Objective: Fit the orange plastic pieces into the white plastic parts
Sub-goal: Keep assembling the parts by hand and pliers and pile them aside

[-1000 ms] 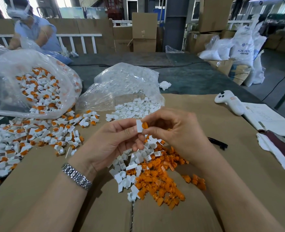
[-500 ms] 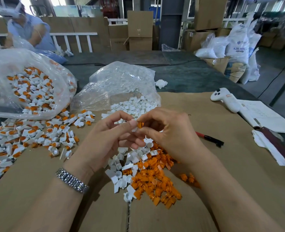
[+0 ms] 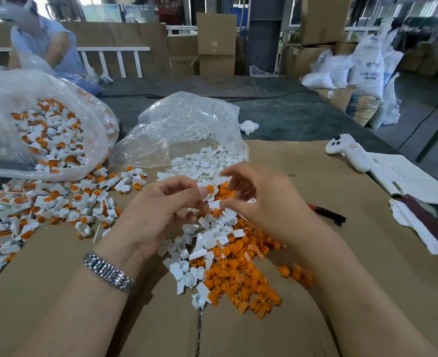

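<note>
My left hand [image 3: 161, 212] pinches a white plastic part with an orange piece seated in it [image 3: 209, 191] between thumb and fingertips, above the piles. Just to its right, my right hand [image 3: 264, 202] has loosely curled fingers, holds nothing and does not touch the part. Below both hands lie loose orange pieces [image 3: 238, 276] and loose white parts [image 3: 200, 253] on the cardboard [image 3: 316, 318]. More white parts [image 3: 207, 161] spill from a clear bag [image 3: 187, 119]. Joined white-and-orange parts [image 3: 45, 202] are heaped at the left.
A big clear bag of joined parts [image 3: 50, 135] lies at the far left. A white controller [image 3: 349, 153], papers [image 3: 406, 176], a dark red book [image 3: 429, 222] and a red-black pen [image 3: 326, 212] lie to the right. Another person [image 3: 40, 39] works at the back left.
The two hands were pressed together on the white part and orange piece. My right hand has now let go and drawn back to the right; my left hand keeps the joined part.
</note>
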Demonstrator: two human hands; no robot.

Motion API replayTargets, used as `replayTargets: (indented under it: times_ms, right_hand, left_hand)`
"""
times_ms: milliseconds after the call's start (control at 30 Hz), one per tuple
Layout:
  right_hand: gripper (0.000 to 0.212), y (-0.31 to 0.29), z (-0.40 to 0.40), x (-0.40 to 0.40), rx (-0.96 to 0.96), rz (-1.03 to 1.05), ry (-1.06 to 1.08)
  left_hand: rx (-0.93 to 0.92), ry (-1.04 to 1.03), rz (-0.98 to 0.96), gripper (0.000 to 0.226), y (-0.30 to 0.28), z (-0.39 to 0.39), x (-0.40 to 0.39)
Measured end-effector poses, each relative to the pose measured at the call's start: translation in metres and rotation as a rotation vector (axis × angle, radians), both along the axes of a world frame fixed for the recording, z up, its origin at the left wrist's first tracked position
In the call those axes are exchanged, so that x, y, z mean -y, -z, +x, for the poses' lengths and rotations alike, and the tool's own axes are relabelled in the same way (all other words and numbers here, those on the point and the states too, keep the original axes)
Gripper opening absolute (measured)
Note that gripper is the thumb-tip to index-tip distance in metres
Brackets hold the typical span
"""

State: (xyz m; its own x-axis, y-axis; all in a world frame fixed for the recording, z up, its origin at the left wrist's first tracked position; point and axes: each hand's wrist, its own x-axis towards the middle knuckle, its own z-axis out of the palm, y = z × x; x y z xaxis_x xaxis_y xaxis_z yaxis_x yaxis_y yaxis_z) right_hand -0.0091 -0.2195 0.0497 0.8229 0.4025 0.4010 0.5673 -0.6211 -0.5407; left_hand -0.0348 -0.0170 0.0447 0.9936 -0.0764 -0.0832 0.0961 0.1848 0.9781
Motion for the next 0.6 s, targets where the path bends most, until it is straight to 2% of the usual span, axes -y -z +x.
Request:
replayTargets:
  times_ms: [100,200,300,433,600]
  right_hand:
    - [0.052,0.002,0.013,0.025,-0.072,-0.229,0.350]
    - [0.054,0.008,0.020,0.046,-0.333,-0.447,0.561]
    - [0.040,0.013,0.023,0.046,-0.343,-0.492,0.554]
    - [0.036,0.011,0.020,0.041,-0.271,-0.538,0.541]
    - [0.027,0.006,0.017,0.040,-0.253,-0.436,0.509]
  left_hand:
    - [-0.012,-0.020,-0.030,0.011,0.001,0.001,-0.001]
    - [0.009,-0.028,-0.034,0.012,0.002,0.001,-0.001]
    - [0.038,-0.033,-0.031,0.019,0.002,0.001,-0.001]
    - [0.057,-0.033,-0.045,0.012,0.003,0.002,-0.001]
    - [0.056,-0.063,-0.062,0.004,0.004,0.004,-0.002]
